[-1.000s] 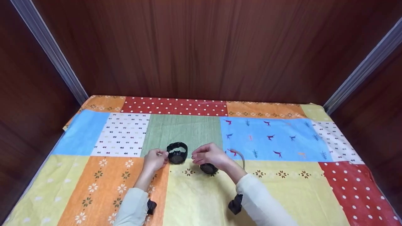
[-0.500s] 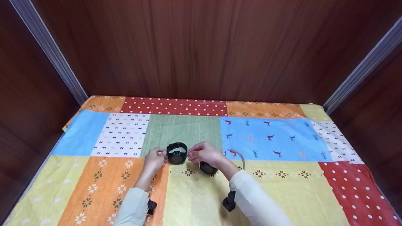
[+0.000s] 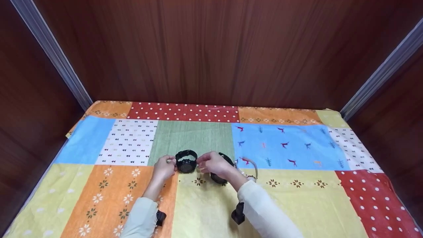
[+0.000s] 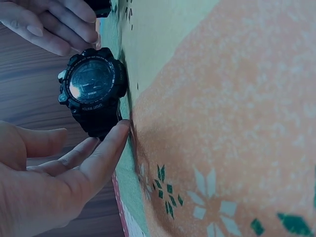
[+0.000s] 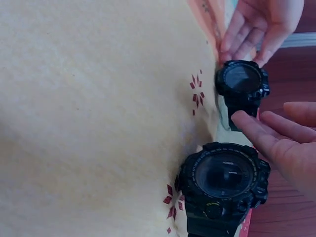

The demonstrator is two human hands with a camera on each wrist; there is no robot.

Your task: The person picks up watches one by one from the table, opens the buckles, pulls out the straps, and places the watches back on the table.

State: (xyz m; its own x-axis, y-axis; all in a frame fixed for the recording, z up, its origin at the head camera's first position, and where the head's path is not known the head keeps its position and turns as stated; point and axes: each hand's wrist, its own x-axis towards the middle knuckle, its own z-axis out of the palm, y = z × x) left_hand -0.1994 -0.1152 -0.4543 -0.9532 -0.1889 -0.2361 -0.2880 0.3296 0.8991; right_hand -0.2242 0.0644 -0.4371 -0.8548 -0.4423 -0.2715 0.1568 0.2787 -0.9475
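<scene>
A black sports watch (image 3: 186, 166), its strap closed in a loop, stands on the patchwork cloth with its dial facing the person. At its left side is my left hand (image 3: 164, 168); in the left wrist view the extended fingertips (image 4: 121, 131) touch the strap. My right hand (image 3: 214, 164) reaches the watch's right side, fingers extended, and in the right wrist view a fingertip (image 5: 239, 118) lies against or just in front of the strap. Partly hidden under the right hand and wrist stands a second black watch (image 5: 224, 175), its dial also facing the person.
Right of the second watch, a third watch (image 3: 251, 178) with a light strap stands partly behind the right wrist. The patchwork cloth (image 3: 297, 205) covers the table. Brown wood-grain panels (image 3: 198, 49) rise behind it and at both sides.
My right hand has moved left to the first watch's side, uncovering more of the second and third watches. The left hand stays almost still, and the first watch keeps its place.
</scene>
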